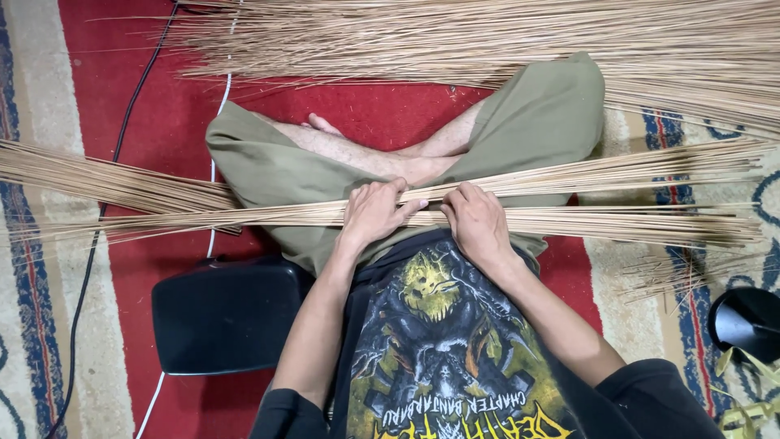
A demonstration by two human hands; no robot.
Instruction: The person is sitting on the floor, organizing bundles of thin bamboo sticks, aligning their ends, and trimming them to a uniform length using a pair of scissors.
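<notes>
Both hands — left hand, right hand — are clamped side by side on a bundle of thin sticks across the lap.

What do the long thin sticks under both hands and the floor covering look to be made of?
Sticks: apparently dried plant ribs or thin cane, judging by their pale tan matte look, stiffness and uneven tips. Left hand and right hand press on them. Floor covering: seemingly a woven pile carpet, red with a cream and blue border.
</notes>
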